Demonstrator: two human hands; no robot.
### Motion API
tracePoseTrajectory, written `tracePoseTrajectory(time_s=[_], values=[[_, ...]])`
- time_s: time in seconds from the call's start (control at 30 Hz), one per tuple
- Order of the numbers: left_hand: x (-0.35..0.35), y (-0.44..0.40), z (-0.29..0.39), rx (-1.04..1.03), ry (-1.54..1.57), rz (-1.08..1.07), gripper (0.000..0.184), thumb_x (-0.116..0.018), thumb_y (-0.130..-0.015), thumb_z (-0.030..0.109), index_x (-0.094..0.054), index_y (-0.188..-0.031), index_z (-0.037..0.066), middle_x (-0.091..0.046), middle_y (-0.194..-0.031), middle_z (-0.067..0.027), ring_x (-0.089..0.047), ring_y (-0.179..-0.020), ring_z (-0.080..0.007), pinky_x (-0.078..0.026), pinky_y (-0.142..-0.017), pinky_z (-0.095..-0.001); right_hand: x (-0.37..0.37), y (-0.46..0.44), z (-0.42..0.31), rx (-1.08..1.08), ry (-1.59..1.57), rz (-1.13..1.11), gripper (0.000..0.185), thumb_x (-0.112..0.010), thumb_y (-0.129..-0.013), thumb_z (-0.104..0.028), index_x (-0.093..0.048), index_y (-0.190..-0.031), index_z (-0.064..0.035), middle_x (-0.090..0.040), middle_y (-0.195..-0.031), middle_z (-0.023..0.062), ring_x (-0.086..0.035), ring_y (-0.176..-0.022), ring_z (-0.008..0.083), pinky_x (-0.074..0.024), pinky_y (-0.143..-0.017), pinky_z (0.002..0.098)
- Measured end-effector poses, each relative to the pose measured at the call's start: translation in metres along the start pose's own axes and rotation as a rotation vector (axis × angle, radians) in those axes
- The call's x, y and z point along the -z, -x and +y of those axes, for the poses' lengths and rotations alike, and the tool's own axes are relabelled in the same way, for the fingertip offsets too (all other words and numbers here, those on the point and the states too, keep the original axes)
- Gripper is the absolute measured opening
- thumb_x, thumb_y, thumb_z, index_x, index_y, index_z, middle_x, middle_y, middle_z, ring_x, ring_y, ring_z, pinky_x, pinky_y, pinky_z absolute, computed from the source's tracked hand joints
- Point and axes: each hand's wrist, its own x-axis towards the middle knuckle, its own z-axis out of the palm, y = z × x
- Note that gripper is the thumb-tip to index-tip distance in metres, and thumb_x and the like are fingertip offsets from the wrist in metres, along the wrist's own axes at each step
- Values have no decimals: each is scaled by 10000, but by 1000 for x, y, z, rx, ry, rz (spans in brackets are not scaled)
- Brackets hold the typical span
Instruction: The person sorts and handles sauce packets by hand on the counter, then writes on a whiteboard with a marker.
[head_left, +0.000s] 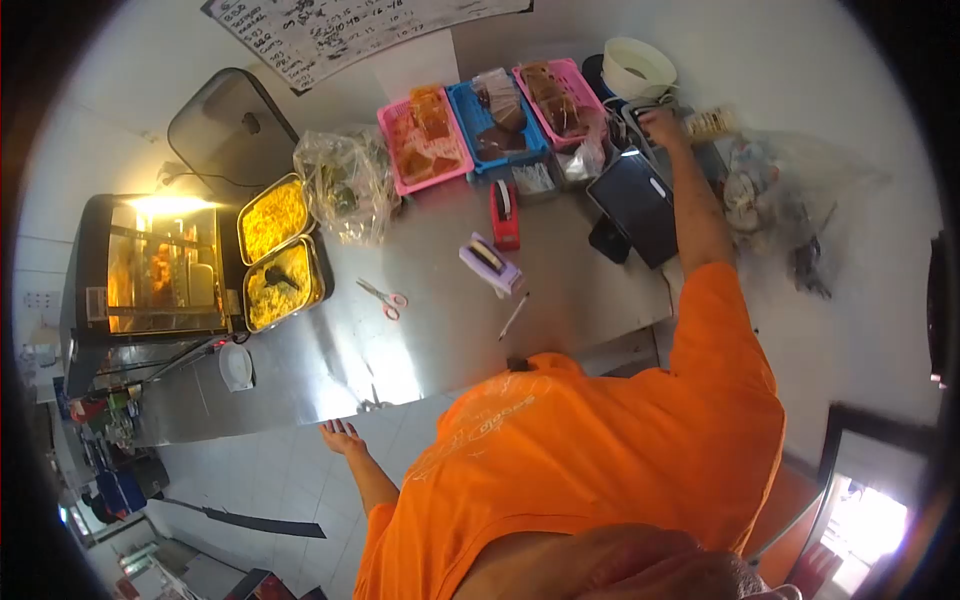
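Right grip [660, 127]: arm fully reached to the far back of the desk [440, 290]; fingers bent at a grey item [632, 117], too small for me to identify. Whether they clasp it or merely touch it, I can't make out. Stage, as I judge it: reach made; nothing lifted away.

Just beyond this grip: one white tub [640, 70]. Nearer the body, beside the forearm: one dark-screened device [640, 208].

Leftward of it, in a row: pink tray [596, 92], blue tray [457, 100], both with packets. Farther left, toward the body: red dispenser [508, 232], purple dispenser [490, 265], pen [514, 316], scissors [394, 302].

Left grip [342, 437]: well apart, at the near desk edge; palm upturned, fingers loosely extended, nothing held.
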Motion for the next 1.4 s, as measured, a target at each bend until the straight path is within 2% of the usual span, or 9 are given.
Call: tracePoseTrajectory(time_s=[0.37, 0.43, 0.57, 0.63, 0.73, 0.77, 0.83, 1.13, 1.4], values=[[-196, 100, -3, -309, -245, -320, 295, -580, -1000, 354, -602, -1165, 111, -663, -1083, -43, -622, -1001, -176, -467, -783, -349, -81, -56, 33, 57, 155, -172, 297, -688, -872, -223, -683, -984, 52, -677, -1037, 273, -636, -984, 470, -509, -843, 523], [-257, 130, 3, -472, -249, -480, 252, -543, -1027, 302, -642, -1124, 92, -670, -1022, -37, -641, -956, -152, -479, -764, -293, -84, -50, 50, 26, 56, 196, 364, -653, -936, -301, -648, -1091, 29, -674, -1042, 249, -637, -937, 467, -506, -824, 521], [-362, 253, 14, -781, -436, -1048, 296, -580, -962, 169, -626, -1219, 29, -681, -1105, -86, -633, -1020, -214, -486, -896, -332, 0, 21, -52, 106, -653, 721, 298, -501, -1049, -310, -502, -1168, -36, -647, -975, 167, -670, -896, 316, -525, -759, 449], [-390, 318, 5, -922, -513, -1424, 343, -606, -965, 191, -603, -1270, 35, -619, -1264, -155, -569, -1181, -289, -459, -985, -392, 35, 75, -159, 48, -1578, 605, 275, -485, -1065, -345, -462, -1096, -73, -580, -799, 82, -586, -743, 220, -508, -711, 380], [-410, 407, -3, -1122, -409, -1621, 317, -605, -984, 255, -598, -1194, 17, -606, -1186, -184, -572, -1117, -350, -464, -932, -430, 33, 142, -247, -135, -2057, 69, 363, -483, -1010, -563, -484, -976, -202, -396, -618, -22, -322, -495, 95, -282, -469, 274], [-411, 414, 2, -1076, -433, -1706, 292, -593, -991, 250, -589, -1154, 8, -603, -1109, -186, -581, -1057, -344, -463, -894, -429, 47, 166, -290, -328, -2174, 67, 439, -436, -1032, -553, -453, -809, -176, -300, -560, -39, -233, -443, 89, -227, -428, 269], [-411, 420, 10, -977, -483, -1874, 260, -569, -1006, 240, -571, -1075, -11, -597, -956, -191, -600, -936, -332, -462, -818, -427, 32, 182, -296, 60, -2052, -134, 502, -465, -1031, -527, -364, -689, -173, -223, -528, -40, -133, -423, 99, -150, -408, 289], [-345, 363, 67, -704, -453, -1889, 317, -424, -1080, 256, -507, -930, -11, -468, -686, -107, -474, -644, -225, -409, -650, -375, 5, 221, -400, -57, -2263, -449, 525, -338, -1091, -454, -310, -644, -179, -208, -508, -53, -95, -373, 65, -107, -349, 254], [-310, 292, 68, 553, 144, -2056, 345, -472, -1063, 370, -463, -837, 109, -376, -737, 25, -409, -714, -138, -365, -648, -285, 1, 216, -463, -42, -2497, -512, 440, -396, -1090, -357, -413, -705, -146, -290, -552, -42, -140, -374, 78, -146, -343, 258]])
